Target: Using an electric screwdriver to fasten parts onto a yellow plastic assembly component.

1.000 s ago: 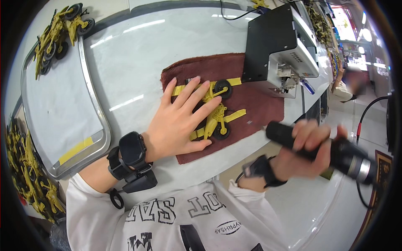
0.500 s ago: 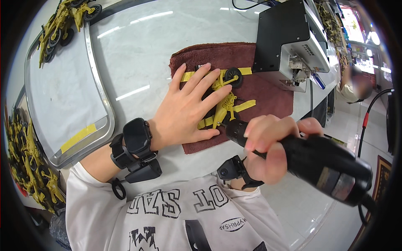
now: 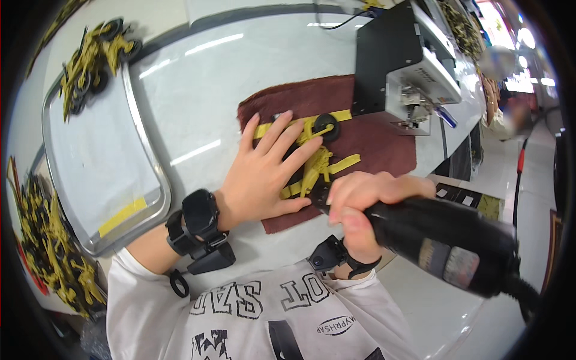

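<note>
Maroon cloth (image 3: pixel 387 147) is laid at the frame's centre. On it, the yellow motorcycle model (image 3: pixel 316 165) is best pinned by the spread left hand (image 3: pixel 255 174); the black power driver (image 3: pixel 444 240), gripped in the right hand (image 3: pixel 375 191), is best held square. A metal tray (image 3: pixel 144 123) is seen at left, a black-cased machine (image 3: pixel 384 66) upper right.

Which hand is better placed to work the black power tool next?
Probably the right hand: it grips the black power tool, whose front end points at the yellow model. The left hand lies spread over that model.
</note>
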### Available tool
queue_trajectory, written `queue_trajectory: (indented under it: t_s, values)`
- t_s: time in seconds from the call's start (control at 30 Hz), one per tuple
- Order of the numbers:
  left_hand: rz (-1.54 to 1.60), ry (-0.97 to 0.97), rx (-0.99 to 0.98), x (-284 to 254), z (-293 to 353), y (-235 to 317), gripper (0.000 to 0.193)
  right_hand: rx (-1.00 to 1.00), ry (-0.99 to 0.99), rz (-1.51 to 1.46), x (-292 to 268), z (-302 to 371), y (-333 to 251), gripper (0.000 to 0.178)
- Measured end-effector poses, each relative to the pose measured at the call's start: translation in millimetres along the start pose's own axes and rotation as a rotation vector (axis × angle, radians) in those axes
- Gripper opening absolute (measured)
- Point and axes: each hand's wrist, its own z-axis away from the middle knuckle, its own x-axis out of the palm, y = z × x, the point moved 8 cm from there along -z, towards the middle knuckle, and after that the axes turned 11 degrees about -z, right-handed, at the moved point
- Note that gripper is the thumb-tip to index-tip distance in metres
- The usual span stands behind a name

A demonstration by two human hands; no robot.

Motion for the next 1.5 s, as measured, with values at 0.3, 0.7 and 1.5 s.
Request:
queue_trajectory:
  t_s: [0.3, 0.7, 1.5]
  values:
    - [0.039, 0.053, -0.04, -5, -4, 5, 0.087, -0.209, 1.036, 0.231, -145, 65, -80, 0.049]
    - [-0.14, 0.348, -0.281, -123, 68, -37, 0.088, 0.787, 0.654, 0.504, -278, 136, 51, 0.039]
    - [0.499, -0.146, 0.063, 51, -173, 13, 0.119, 0.741, 0.559, 0.598, -277, 123, 56, 0.047]
